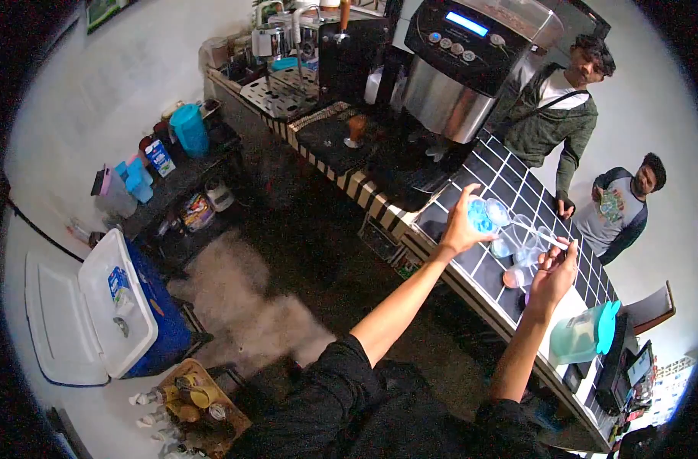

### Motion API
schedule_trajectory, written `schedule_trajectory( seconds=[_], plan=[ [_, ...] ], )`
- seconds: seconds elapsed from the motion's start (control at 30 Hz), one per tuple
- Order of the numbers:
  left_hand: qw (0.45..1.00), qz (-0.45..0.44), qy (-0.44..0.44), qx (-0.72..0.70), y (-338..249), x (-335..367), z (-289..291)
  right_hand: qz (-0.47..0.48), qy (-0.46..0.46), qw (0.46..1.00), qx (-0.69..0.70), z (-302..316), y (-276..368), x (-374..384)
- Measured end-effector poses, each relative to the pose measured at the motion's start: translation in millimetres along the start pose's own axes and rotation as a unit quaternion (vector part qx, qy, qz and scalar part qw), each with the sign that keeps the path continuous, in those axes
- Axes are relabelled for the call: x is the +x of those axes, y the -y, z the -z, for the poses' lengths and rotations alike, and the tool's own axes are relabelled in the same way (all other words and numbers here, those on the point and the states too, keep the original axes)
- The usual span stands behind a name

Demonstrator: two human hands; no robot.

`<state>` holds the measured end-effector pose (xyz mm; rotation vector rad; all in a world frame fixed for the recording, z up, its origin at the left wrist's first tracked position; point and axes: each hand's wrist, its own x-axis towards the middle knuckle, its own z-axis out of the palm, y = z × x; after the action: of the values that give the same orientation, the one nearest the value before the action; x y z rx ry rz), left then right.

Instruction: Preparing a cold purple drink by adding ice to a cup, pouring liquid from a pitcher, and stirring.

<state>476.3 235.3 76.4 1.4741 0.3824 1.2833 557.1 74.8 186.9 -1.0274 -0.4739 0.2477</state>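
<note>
My left hand [460,231] is wrapped round a clear cup [482,217] with bright blue contents, tilted above the tiled counter. In my right hand [551,280] is the end of a long, pale spoon-like utensil [544,234]. Its far end reaches toward the mouth of the cup; whether it touches the cup I cannot tell. Several clear plastic cups [526,253] stand close together between my hands. Nearer my right wrist, one small cup [513,278] has a pinkish-brown look.
A coffee grinder [450,96] and an espresso machine [287,84] stand along the counter [471,279]. Right of my right forearm is a teal-lidded pitcher [582,336]. Two people [551,115] stand beyond the counter. An open blue cooler [146,306] sits at left.
</note>
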Motion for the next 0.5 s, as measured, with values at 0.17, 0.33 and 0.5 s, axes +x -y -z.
schedule_trajectory(
  seconds=[0.17, 0.33, 0.5],
  plan=[
    [0.999, 0.020, -0.008, 0.029, 5, 10, -5, 0.001, -0.011, 1.000, 0.004, 1, 2, 2],
    [0.997, -0.001, 0.003, 0.071, 8, 10, -4, 0.018, -0.021, 1.000, 0.014, 3, 0, 6],
    [0.999, 0.011, 0.013, 0.029, 7, 0, -2, 0.020, -0.024, 1.000, 0.001, 7, -4, 5]
  ],
)
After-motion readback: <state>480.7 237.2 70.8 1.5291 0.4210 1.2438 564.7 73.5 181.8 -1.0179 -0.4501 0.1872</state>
